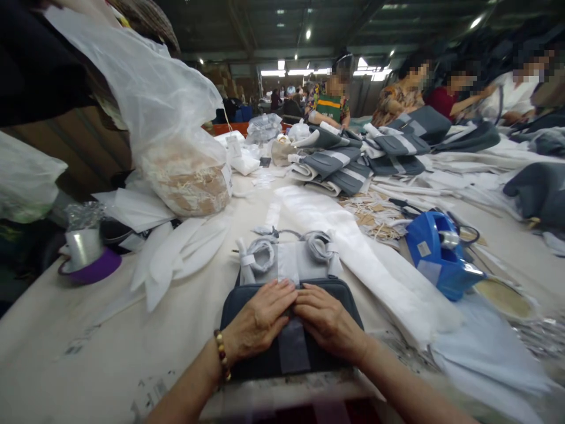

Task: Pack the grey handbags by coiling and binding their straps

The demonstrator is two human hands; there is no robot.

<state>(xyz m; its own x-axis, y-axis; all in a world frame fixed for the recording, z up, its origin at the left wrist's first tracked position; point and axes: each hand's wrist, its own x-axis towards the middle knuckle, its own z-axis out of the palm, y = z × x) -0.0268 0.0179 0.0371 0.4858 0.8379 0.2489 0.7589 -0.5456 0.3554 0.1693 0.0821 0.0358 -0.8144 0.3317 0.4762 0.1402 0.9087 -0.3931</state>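
A dark blue-grey bag (pixel 260 362) lies at the table's near edge in front of me. My left hand (pixel 260 318) lies flat across its top, fingers stretched toward the middle. From the other side my right hand (pixel 329 318) rests on it with the fingers a little bent, and the fingertips of both hands meet over a pale translucent strip (pixel 293 350). Beyond the fingers stands a lighter grey panel. Two wrapped coils, the left coil (pixel 260 256) and the right coil (pixel 318 244), lie there in white wrapping. What is under my palms is hidden.
A blue tape dispenser (pixel 441 253) stands at right, beside a long white foam sheet (pixel 353 253). Folded dark bags (pixel 339 162) are piled at the back. On the left are a plastic-wrapped bundle (pixel 189 182) and a purple tape holder (pixel 95 268). Several people sit across the table.
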